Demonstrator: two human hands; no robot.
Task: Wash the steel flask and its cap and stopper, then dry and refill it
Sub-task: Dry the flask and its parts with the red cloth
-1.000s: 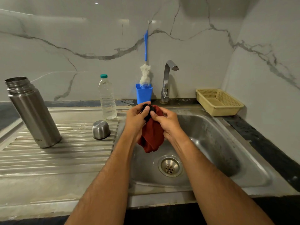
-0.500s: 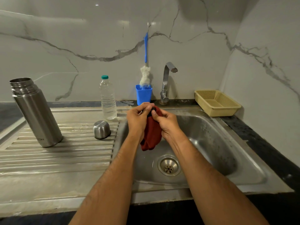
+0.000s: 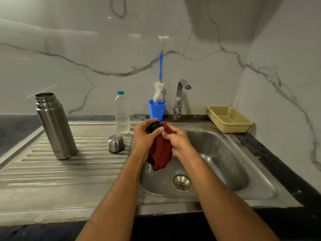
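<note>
The left hand (image 3: 144, 136) pinches the small, hard, probably slippery black stopper (image 3: 154, 126) by its sides, while the right hand (image 3: 177, 140) closes on the soft red cloth (image 3: 160, 153) against it.

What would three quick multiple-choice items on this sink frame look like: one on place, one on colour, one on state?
1. Where does the steel cap sit?
A. on the ribbed drainboard
B. in the basin
C. in the basket

2. What colour is the cloth?
A. blue
B. dark red
C. white

3. How is the flask?
A. lying down
B. upright and capped
C. upright and open

Answers:
1 A: the cap rests dome up on the drainboard, between the flask and the basin.
2 B: the cloth in both hands, left hand and right hand, is dark red, wrapped under the black stopper.
3 C: the flask stands with its threaded mouth bare.
</note>
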